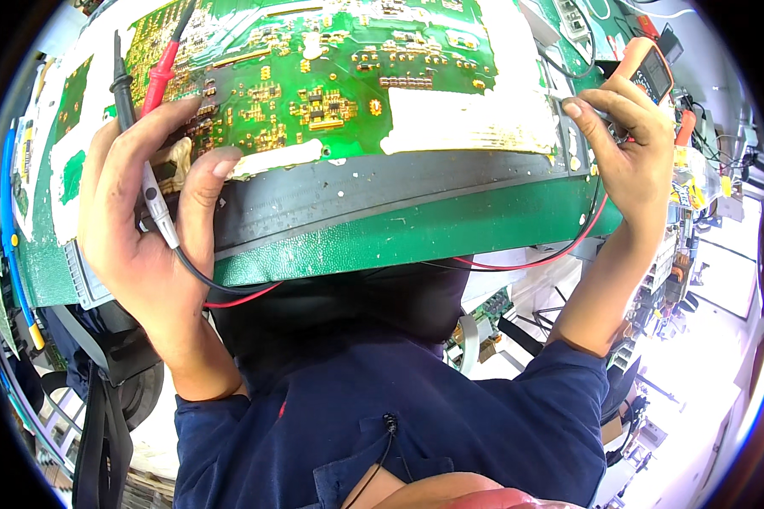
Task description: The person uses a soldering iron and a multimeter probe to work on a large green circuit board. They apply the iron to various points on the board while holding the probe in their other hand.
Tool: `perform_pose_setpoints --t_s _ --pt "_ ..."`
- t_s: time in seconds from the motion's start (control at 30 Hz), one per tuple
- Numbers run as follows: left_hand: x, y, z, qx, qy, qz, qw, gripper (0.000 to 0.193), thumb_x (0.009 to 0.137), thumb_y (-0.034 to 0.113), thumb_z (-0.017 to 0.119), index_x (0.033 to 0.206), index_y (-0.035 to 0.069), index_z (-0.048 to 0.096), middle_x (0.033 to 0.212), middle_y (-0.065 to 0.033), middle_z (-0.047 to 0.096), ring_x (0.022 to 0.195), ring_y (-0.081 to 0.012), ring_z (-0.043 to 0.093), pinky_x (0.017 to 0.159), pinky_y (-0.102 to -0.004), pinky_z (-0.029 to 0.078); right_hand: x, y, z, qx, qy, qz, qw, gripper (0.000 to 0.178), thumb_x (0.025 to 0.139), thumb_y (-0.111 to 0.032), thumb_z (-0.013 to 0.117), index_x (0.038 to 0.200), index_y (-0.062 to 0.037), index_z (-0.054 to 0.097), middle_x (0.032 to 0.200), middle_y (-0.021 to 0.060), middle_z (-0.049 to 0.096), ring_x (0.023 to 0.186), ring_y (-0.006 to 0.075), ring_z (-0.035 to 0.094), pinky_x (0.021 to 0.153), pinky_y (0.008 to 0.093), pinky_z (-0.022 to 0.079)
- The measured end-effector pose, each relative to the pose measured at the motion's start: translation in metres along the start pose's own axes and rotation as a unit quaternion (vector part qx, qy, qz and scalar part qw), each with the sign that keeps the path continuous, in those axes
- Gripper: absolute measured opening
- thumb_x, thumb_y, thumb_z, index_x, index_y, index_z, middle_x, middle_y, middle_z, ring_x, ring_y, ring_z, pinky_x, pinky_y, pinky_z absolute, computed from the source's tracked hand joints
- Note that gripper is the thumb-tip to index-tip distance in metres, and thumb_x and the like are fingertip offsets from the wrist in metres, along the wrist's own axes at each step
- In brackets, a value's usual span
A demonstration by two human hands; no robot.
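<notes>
My left hand (148, 229) is closed around two multimeter probes. The black probe (122, 89) and the red probe (160, 81) stick up side by side past my fingers, their tips over the left part of a green circuit board (348, 72). White patches cover parts of the board, which lies on a dark grey base (314, 195). At the base's right edge, my right hand (637, 144) has its thumb and forefinger brought together; what they grip, if anything, is too small to tell. Just beyond that hand leans an orange multimeter (641, 66).
Beneath everything is a green work surface (399, 229) whose front edge faces me. Red and black leads (560, 252) hang below that edge. Further right sit a clear plastic bag (696, 182) and tangled cables. A blue rod-like strip (10, 212) runs along the far left.
</notes>
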State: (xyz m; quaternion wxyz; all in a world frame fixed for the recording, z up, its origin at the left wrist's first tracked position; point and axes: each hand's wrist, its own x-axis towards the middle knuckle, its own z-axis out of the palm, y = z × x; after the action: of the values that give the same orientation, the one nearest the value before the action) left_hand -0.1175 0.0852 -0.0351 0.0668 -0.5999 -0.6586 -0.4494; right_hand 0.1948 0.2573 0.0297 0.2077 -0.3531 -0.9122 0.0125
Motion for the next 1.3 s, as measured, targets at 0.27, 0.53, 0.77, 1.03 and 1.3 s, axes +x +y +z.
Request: perform_pose_setpoints --t_s 0.27,0.53,0.77,1.03,1.3 --pt "0.002 0.001 0.001 0.002 0.0 0.009 1.0 0.033 0.073 0.008 0.083 0.103 -0.001 0.072 0.094 -0.0107 0.073 0.091 -0.0261 0.064 0.082 -0.0326 0.051 -0.006 0.005 0.01 0.019 0.033 -0.009 0.999 0.016 0.082 -0.01 0.079 0.085 0.0037 0.071 0.072 0.0038 0.056 0.062 0.0117 0.048 0.055 0.0262 0.036" --pt "0.001 0.001 0.0 0.002 0.002 0.017 1.0 0.032 0.075 0.007 0.082 0.103 -0.001 0.071 0.093 -0.0122 0.069 0.086 -0.0232 0.067 0.078 -0.0301 0.051 -0.015 -0.002 0.023 0.061 0.052 0.088 0.993 0.018 0.085 -0.016 0.079 0.083 0.0011 0.071 0.068 0.0036 0.055 0.056 0.0115 0.044 0.051 0.027 0.033" --pt "0.0 -0.002 0.003 -0.02 0.013 0.019 1.0 0.03 0.077 0.007 0.081 0.104 0.0 0.071 0.091 -0.0118 0.067 0.084 -0.0225 0.067 0.076 -0.0292 0.051 -0.011 0.0 0.021 0.004 0.078 0.014 0.997 0.018 0.082 -0.018 0.08 0.085 -0.0011 0.073 0.07 0.0046 0.057 0.058 0.0174 0.053 0.056 0.0287 0.041" --pt "0.001 -0.001 0.003 -0.035 0.019 0.013 0.999 0.031 0.075 0.009 0.083 0.103 0.0 0.072 0.088 -0.0104 0.066 0.081 -0.021 0.064 0.074 -0.0288 0.05 -0.009 0.009 0.015 0.027 0.04 0.006 0.999 0.016 0.082 -0.016 0.08 0.085 -0.0019 0.073 0.068 0.0023 0.055 0.056 0.0133 0.047 0.052 0.0279 0.036" --pt "-0.001 -0.002 0.002 -0.026 0.02 0.013 0.999 0.032 0.074 0.008 0.084 0.103 0.001 0.072 0.09 -0.0111 0.068 0.082 -0.0216 0.064 0.075 -0.0292 0.051 -0.008 0.003 0.009 0.017 0.022 0.006 1.0 0.017 0.082 -0.016 0.08 0.083 -0.0008 0.073 0.067 0.0009 0.053 0.054 0.0089 0.041 0.049 0.0264 0.03"
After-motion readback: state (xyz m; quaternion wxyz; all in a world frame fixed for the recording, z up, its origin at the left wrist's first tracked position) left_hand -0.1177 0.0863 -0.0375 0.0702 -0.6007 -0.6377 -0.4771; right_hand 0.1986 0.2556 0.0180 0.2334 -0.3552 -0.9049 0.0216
